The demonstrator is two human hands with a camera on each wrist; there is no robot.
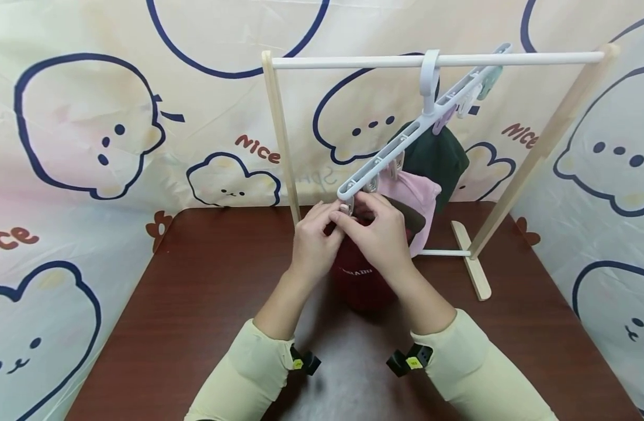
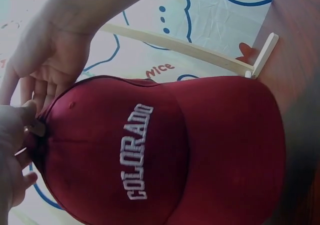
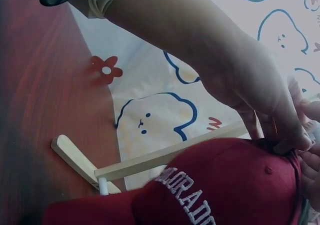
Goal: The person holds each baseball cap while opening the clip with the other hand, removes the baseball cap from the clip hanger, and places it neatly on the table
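At the near end of a pale blue hanger point(image 1: 387, 155), both hands meet around a small clip point(image 1: 349, 204). A red baseball cap point(image 2: 105, 135) with white COLORADO lettering hangs below them, brim down. My left hand point(image 1: 317, 237) pinches the cap's rear edge beside the clip. From the other side, my right hand point(image 1: 380, 231) has its thumb and forefinger on the clip; fingers partly cover the contact. In the left wrist view, the right hand point(image 2: 55, 50) reaches behind the cap. The left hand point(image 3: 260, 80) spans the upper right wrist view.
The hanger hooks over a white bar point(image 1: 343, 62) on a wooden stand point(image 1: 543, 152). Farther along it hang a pink cap point(image 1: 414, 196), a dark green cap point(image 1: 443, 161) and spare clips point(image 1: 466, 102). A brown brim point(image 1: 408, 216) shows behind the right hand. Below is the dark brown table point(image 1: 206, 304).
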